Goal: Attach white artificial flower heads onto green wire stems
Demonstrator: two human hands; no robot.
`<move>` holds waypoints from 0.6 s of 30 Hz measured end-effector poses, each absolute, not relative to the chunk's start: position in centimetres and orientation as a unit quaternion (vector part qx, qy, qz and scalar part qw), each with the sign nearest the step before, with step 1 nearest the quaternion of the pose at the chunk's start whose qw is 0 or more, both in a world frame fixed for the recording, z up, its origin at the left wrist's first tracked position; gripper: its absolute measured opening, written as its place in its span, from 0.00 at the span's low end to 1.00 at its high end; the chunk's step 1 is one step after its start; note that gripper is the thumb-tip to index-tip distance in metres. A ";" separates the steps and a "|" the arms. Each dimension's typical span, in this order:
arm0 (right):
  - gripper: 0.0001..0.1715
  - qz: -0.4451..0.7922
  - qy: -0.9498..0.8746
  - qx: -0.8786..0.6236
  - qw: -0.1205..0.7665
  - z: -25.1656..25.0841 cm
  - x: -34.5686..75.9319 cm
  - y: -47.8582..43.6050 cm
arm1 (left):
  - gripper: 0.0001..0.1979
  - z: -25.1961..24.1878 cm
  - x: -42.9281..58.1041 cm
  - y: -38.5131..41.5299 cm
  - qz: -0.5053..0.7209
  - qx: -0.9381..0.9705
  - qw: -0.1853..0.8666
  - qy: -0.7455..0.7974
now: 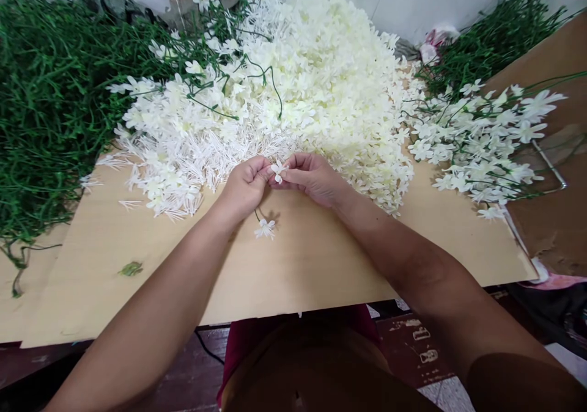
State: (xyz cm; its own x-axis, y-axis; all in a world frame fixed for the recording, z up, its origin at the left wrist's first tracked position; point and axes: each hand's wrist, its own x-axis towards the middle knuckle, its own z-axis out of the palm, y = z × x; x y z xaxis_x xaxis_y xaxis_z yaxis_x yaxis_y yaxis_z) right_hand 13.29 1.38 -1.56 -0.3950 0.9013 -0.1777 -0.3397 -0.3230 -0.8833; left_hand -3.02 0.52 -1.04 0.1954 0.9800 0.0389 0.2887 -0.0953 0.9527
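My left hand (249,183) and my right hand (310,176) meet over the middle of the table, both with pinched fingers. Between their fingertips is a small white artificial flower (277,170), its petals facing up. Just below my left hand hangs or lies a second white flower (265,228) on a thin green stem, which runs up to the left fingers; what holds it there is partly hidden. Right behind my hands spreads a large heap of loose white and cream artificial flowers (330,88), with bare white stamen pieces (220,152) at its near left side.
Green plastic stems (50,94) pile high on the left, and more green stems (499,45) stand at the back right. Finished-looking white flower sprays (486,137) lie on the right by a brown cardboard sheet (554,222). A small green scrap (131,269) rests on the table board (312,277).
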 end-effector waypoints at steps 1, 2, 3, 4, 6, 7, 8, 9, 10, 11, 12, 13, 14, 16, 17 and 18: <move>0.22 0.740 -0.397 -0.345 0.419 -1.6 13.4 1.5 | 0.11 -1.1 -3.1 0.6 0.388 0.631 0.448 0.500; 0.22 0.743 -0.395 -0.343 0.418 -1.7 13.5 1.5 | 0.11 -1.1 -3.1 0.6 0.390 0.632 0.448 0.498; 0.22 0.744 -0.391 -0.344 0.419 -1.8 13.6 1.6 | 0.11 -1.1 -3.1 0.6 0.393 0.633 0.447 0.495; 0.22 0.744 -0.388 -0.345 0.421 -1.8 13.6 1.6 | 0.10 -1.1 -3.1 0.7 0.396 0.634 0.446 0.492; 0.22 0.743 -0.382 -0.347 0.426 -1.9 13.5 1.7 | 0.10 -1.2 -3.1 0.7 0.399 0.634 0.447 0.489; 0.23 0.744 -0.380 -0.347 0.427 -1.8 13.5 1.7 | 0.10 -1.2 -3.0 0.7 0.398 0.634 0.449 0.488; 0.22 0.745 -0.378 -0.346 0.426 -1.8 13.4 1.7 | 0.10 -1.1 -3.0 0.7 0.398 0.632 0.451 0.489; 0.22 0.746 -0.377 -0.347 0.425 -1.7 13.4 1.7 | 0.10 -1.1 -2.9 0.7 0.399 0.630 0.450 0.491; 0.22 0.746 -0.377 -0.347 0.424 -1.6 13.4 1.6 | 0.10 -1.1 -2.9 0.6 0.400 0.628 0.449 0.494; 0.22 0.745 -0.378 -0.349 0.423 -1.5 13.3 1.6 | 0.10 -1.1 -2.8 0.6 0.402 0.627 0.447 0.496; 0.22 0.743 -0.379 -0.353 0.424 -1.4 13.3 1.6 | 0.10 -1.1 -2.8 0.6 0.403 0.626 0.445 0.498; 0.23 0.741 -0.378 -0.356 0.425 -1.3 13.3 1.6 | 0.10 -1.1 -2.8 0.5 0.405 0.626 0.443 0.498; 0.23 0.740 -0.377 -0.359 0.426 -1.3 13.3 1.6 | 0.10 -1.2 -2.8 0.5 0.406 0.627 0.442 0.497; 0.23 0.738 -0.376 -0.366 0.424 -1.3 13.3 1.6 | 0.10 -1.3 -2.8 0.5 0.404 0.632 0.438 0.496; 0.23 0.737 -0.376 -0.369 0.424 -1.3 13.2 1.6 | 0.10 -1.4 -2.8 0.5 0.401 0.636 0.434 0.497; 0.22 0.735 -0.377 -0.372 0.424 -1.3 13.2 1.6 | 0.10 -1.5 -2.8 0.5 0.398 0.639 0.430 0.499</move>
State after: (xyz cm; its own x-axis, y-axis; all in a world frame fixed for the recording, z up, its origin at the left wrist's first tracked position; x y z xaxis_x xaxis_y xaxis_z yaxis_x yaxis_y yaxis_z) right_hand 13.16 1.56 -1.35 -0.3637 0.9032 -0.2280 -0.3419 -0.3571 -0.8692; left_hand -2.81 0.52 -1.46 0.1857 0.9793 0.0801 0.2956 -0.1334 0.9459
